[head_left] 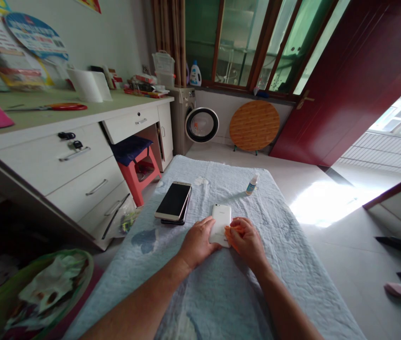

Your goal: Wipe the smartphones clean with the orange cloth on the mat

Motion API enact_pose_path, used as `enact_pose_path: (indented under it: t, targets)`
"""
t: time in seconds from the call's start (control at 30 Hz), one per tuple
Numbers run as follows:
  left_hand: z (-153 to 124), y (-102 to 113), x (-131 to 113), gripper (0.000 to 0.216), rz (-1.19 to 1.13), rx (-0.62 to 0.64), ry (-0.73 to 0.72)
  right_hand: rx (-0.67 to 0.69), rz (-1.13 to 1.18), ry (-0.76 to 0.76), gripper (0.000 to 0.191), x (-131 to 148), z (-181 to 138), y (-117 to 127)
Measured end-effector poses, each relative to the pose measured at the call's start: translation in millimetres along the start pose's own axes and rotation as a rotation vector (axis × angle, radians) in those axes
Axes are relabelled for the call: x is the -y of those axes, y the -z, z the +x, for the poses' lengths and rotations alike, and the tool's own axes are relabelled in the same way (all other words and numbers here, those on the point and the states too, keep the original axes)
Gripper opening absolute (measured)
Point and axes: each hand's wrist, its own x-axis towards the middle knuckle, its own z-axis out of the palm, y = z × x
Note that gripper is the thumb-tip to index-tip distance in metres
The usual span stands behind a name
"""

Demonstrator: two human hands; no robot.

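Note:
A white phone [221, 218] lies back-up on the pale blue towel [221, 283]. My left hand [196, 242] rests against its left side, fingers curled over the edge and holding it down. My right hand [246, 239] is closed in a pinch at the phone's lower right corner, with something small and orange between the fingers that I cannot make out. Two stacked phones [174, 202], the top one screen-up and dark, lie to the left. A small spray bottle [252, 184] stands farther back on the right.
A small white wad [200, 181] lies near the towel's far edge. A white desk with drawers [80, 160] and a red stool [137, 167] stand on the left. A green bin with rubbish [41, 293] sits at lower left. Tiled floor [342, 226] lies on the right.

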Motion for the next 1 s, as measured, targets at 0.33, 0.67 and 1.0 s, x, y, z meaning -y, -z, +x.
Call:
enact_pose_path:
  t: [0.33, 0.67, 1.0]
  targets:
    - [-6.7, 4.9, -14.4, 0.04, 0.204, 0.018, -0.012, 0.135, -0.391, 0.311, 0.018, 9.2, -8.4, -9.0]
    - [-7.7, 2.2, -16.3, 0.041, 0.252, 0.009, -0.017, 0.221, -0.61, 0.375, 0.021, 13.1, 13.9, -8.9]
    - [-7.1, 1.3, -15.9, 0.05, 0.257, 0.009, -0.003, 0.122, -0.693, 0.287, 0.022, 9.4, 75.1, -20.8]
